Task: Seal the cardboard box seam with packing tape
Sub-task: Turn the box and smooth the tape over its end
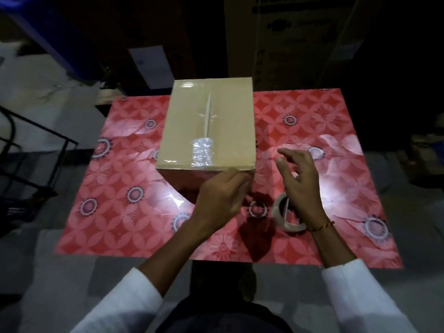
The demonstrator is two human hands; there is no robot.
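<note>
The box (207, 123) stands on the desk (120, 188), toward its far edge, straight ahead of me. The tape roll (287, 216) lies on the desk nearer me and to the right. My left hand (222, 195) touches the box's near face; my right hand (300, 179) hovers above the roll.

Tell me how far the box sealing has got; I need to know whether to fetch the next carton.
Tape lies along the top seam of the cardboard box, with a crumpled patch near the front edge. The left hand presses at the box's front face, seemingly smoothing the tape end down. The right hand hovers open, empty; the tape roll rests on the table. Probably only final smoothing remains.
</note>
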